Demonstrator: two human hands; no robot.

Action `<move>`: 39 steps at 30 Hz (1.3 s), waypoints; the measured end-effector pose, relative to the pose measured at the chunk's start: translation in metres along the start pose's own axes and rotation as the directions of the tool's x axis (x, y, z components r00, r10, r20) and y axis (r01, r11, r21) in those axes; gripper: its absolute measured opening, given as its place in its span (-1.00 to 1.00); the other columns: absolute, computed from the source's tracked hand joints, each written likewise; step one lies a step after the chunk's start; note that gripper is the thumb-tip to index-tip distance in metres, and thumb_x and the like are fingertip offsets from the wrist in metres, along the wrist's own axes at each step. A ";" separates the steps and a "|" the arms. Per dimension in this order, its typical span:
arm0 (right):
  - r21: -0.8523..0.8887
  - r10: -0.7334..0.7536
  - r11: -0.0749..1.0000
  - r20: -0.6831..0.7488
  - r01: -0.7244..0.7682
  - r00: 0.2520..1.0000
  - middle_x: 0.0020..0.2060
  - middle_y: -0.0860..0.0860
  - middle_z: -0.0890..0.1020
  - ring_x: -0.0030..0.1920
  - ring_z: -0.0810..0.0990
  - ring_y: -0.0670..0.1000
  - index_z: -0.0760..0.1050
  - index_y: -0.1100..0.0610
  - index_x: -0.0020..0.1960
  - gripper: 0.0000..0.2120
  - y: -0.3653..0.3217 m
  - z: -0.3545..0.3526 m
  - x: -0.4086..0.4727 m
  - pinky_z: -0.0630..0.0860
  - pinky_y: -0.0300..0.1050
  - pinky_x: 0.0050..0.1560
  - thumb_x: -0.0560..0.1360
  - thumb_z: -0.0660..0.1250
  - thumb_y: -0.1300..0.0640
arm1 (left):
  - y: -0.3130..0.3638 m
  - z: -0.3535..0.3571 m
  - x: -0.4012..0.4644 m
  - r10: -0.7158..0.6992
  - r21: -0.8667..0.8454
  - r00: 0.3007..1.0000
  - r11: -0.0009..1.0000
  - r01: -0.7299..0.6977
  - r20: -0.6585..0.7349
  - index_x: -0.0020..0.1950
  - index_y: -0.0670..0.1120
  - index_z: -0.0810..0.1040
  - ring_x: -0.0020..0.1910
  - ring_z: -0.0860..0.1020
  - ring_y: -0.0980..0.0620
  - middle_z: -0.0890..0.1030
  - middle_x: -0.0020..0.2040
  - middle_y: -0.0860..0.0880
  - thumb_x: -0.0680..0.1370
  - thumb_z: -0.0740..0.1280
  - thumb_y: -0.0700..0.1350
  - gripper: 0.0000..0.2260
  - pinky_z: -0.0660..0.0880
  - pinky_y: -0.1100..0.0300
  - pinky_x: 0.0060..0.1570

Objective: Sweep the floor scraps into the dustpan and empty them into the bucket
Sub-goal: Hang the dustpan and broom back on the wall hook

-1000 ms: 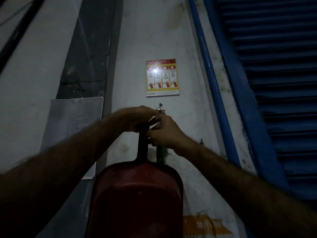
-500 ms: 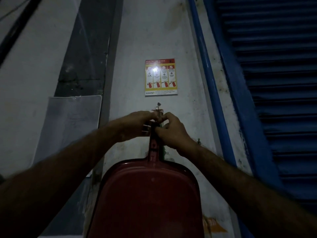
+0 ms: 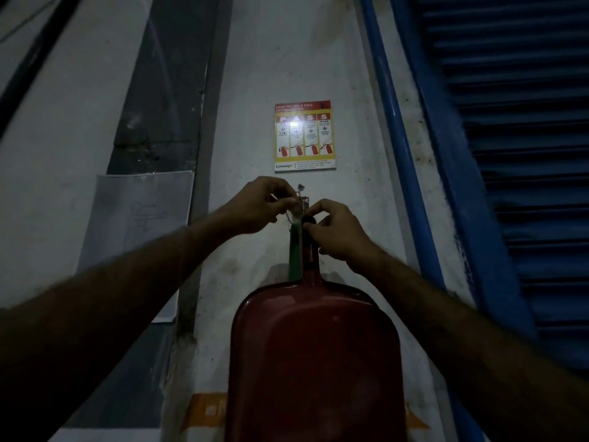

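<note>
Both my hands up at the wall hook, red dustpan [image 3: 315, 355] hanging flat against the wall below them.

My left hand [image 3: 259, 205] has its fingers curled, pinching something small at the metal hook [image 3: 302, 199]; my right hand [image 3: 334, 232] grips the top of the dustpan's handle; a green handle [image 3: 294, 250] hangs just beside it; the fire extinguisher poster [image 3: 305, 136] sits above.
</note>
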State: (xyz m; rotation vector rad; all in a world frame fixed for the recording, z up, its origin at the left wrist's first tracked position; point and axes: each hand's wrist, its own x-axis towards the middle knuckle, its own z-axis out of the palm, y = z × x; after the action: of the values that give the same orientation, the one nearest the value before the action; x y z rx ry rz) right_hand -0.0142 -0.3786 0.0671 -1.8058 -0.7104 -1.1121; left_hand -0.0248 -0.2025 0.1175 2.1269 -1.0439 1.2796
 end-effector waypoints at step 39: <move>-0.500 -0.338 0.856 -0.343 0.134 0.876 -0.17 0.11 0.61 -0.22 0.56 0.03 0.60 0.19 -0.06 -0.85 0.009 0.042 0.054 0.45 -0.15 -0.27 0.59 0.30 0.14 | -0.017 0.026 0.065 -0.269 -0.107 0.918 0.963 0.248 -0.290 -0.02 -0.23 0.69 -0.20 0.69 -0.01 0.69 -0.14 -0.15 0.51 0.47 -0.21 -0.90 0.67 0.10 -0.13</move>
State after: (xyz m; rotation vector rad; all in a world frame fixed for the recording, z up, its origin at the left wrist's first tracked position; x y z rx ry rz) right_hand 0.0340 -0.3444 0.1034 -1.7863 -0.4363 -1.9083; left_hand 0.0209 -0.2342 0.1624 1.8668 -0.6439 1.3616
